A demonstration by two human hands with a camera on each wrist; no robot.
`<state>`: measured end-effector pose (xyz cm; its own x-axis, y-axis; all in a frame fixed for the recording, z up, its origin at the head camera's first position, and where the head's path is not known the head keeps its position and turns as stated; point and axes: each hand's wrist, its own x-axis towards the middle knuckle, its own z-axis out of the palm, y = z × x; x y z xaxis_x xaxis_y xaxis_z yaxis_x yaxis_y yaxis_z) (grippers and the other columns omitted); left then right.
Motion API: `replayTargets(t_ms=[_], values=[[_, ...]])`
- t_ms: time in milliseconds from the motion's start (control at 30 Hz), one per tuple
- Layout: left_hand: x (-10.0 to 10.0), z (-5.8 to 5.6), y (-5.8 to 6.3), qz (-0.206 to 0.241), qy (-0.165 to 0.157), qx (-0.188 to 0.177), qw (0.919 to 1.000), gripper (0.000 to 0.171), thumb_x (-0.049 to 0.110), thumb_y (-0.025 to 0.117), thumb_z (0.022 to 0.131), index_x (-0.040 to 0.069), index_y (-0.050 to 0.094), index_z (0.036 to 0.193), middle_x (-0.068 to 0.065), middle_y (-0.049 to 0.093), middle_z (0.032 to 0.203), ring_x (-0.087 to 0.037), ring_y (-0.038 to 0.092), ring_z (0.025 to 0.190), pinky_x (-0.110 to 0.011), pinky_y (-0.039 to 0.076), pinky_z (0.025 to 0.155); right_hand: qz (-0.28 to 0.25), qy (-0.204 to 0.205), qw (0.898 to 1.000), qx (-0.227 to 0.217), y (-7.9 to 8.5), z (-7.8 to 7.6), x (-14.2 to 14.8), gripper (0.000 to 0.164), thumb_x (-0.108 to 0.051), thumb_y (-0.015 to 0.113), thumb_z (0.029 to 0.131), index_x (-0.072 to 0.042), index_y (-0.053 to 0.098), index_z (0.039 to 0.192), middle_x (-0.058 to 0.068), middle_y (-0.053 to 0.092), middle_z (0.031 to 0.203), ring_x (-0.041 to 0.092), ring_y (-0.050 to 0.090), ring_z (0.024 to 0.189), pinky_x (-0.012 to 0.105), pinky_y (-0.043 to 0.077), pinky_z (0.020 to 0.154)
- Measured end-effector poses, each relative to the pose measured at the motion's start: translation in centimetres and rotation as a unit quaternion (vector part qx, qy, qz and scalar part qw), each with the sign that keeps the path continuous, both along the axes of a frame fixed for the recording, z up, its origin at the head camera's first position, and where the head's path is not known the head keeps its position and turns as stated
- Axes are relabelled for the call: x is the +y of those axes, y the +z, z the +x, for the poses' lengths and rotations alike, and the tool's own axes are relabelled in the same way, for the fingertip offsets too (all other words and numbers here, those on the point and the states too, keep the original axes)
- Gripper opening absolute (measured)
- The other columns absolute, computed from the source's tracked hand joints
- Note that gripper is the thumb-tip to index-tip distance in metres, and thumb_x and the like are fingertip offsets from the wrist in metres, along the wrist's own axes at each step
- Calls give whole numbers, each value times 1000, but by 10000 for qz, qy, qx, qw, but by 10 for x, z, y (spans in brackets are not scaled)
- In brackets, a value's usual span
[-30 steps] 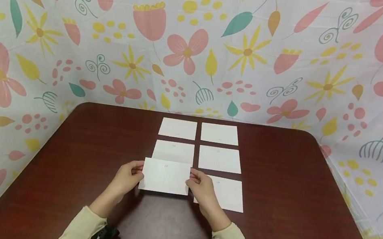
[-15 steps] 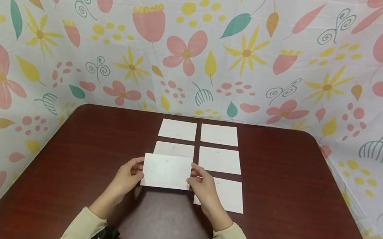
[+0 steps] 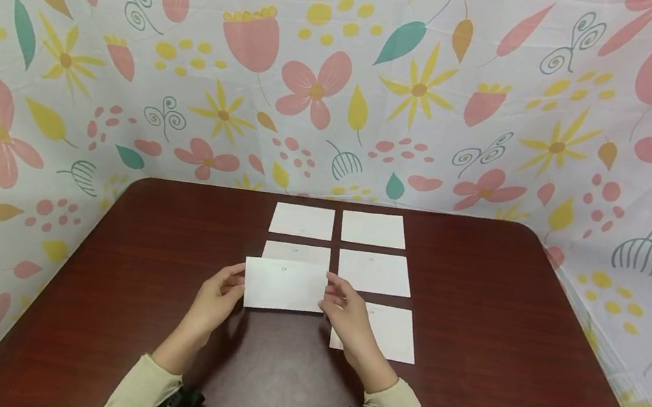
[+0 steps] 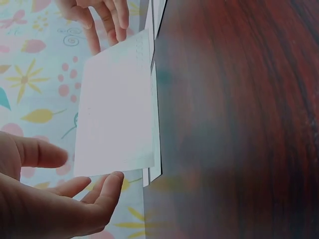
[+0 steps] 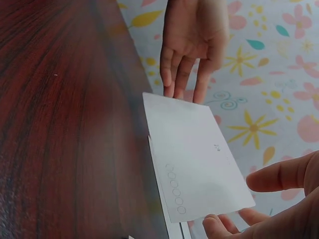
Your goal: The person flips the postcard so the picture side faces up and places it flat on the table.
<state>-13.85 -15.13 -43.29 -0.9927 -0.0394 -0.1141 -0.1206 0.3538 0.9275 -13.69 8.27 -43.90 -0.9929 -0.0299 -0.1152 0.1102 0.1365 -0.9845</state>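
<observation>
A white postcard (image 3: 284, 286) is held tilted between my two hands, just above the table. A small printed mark sits near its top edge, and a row of circles shows in the right wrist view. My left hand (image 3: 214, 299) holds the left edge by the fingertips; in the left wrist view its upper finger is apart from the card. My right hand (image 3: 347, 321) holds the opposite edge by its fingertips. Behind the held card, another white card (image 3: 297, 253) is partly covered. My right hand overlaps the lower right card (image 3: 389, 334).
Further white cards lie flat in two columns: one at the back left (image 3: 302, 221), one at the back right (image 3: 374, 229) and one at mid right (image 3: 374, 273). Beneath them is a dark reddish wooden table (image 3: 497, 367). A flower-print cloth (image 3: 317, 91) hangs behind it.
The held postcard has moved slightly away from me and tilted, so it looks shorter. Both thumbs have slid from its face to its side edges. The cards on the table have not moved.
</observation>
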Motion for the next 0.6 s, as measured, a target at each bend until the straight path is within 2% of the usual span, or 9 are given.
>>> replayTargets(t_ms=[133, 367, 600], values=[[1, 0, 0, 291, 48, 12, 9996, 40, 15, 46, 101, 3, 48, 139, -24, 56, 126, -37, 55, 114, -50, 43, 97, -91, -2, 10000, 21, 0, -1, 1, 48, -1, 56, 89, -2, 49, 137, 20, 51, 123, 34, 52, 119, 42, 47, 94], [3, 0, 2, 978, 145, 362, 9944, 37, 15, 37, 105, -11, 48, 129, -33, 54, 125, -41, 54, 117, -45, 43, 101, -336, -40, 9994, 43, 4, 1, 2, 44, 0, 54, 90, 0, 51, 134, 21, 53, 126, 34, 52, 122, 44, 44, 99], [4, 2, 7, 1195, 415, 466, 9909, 41, 21, 35, 106, -15, 50, 117, -32, 53, 123, -40, 53, 119, -40, 44, 101, -734, -117, 9971, 154, 7, 2, 3, 32, -4, 43, 99, 8, 51, 128, 25, 52, 130, 36, 50, 123, 45, 39, 104]])
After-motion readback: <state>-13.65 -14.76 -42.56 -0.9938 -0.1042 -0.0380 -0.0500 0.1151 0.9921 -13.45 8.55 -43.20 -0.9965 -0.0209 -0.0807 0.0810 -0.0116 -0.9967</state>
